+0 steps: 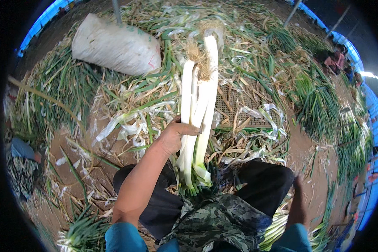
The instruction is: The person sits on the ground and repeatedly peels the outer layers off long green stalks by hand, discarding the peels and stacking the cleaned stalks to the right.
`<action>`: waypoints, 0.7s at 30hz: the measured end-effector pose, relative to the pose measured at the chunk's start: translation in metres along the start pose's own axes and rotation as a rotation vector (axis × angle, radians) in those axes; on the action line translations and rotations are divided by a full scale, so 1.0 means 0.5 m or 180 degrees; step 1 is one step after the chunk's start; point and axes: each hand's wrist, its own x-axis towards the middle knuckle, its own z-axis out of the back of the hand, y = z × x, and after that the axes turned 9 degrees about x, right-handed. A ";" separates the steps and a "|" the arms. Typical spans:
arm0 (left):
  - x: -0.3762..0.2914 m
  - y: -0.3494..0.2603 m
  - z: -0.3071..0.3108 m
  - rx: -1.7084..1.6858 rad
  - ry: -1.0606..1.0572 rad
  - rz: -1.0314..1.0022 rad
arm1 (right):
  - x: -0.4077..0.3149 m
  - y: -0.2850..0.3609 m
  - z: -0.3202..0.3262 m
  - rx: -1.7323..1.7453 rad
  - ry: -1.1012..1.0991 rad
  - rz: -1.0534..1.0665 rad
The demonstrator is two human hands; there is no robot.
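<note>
My left hand (175,136) is wrapped around several long white-stalked Welsh onions (204,104), with the thumb across the stalks. Their bushy dry roots (204,67) point away from me. The green ends drop between my knees, in front of a camouflage apron (219,220). Out beside my right knee is my right hand (298,180); it looks small and blurred, and its fingers cannot be made out. A row of pale onion stalks (275,225) lies below my right forearm.
A stuffed white woven sack (116,45) lies at the far left on onion leaves. Peeled skins partly cover a perforated plastic crate (244,100) ahead. Green onion bundles (316,104) lie to the right. A yellowish hose or cord (50,98) crosses the left, near another person's sleeve (21,147).
</note>
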 end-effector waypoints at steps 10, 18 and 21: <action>-0.013 -0.001 -0.056 0.0167 0.0133 0.0312 | -0.352 1.093 -0.096 0.0396 0.1978 0.3100; -0.068 0.025 -0.051 0.0635 0.0200 0.0469 | -0.053 1.072 0.081 -0.1572 -0.2566 0.2654; -0.073 0.016 -0.034 0.0698 0.0165 0.0405 | -0.016 0.988 0.131 0.0179 -0.1853 0.2974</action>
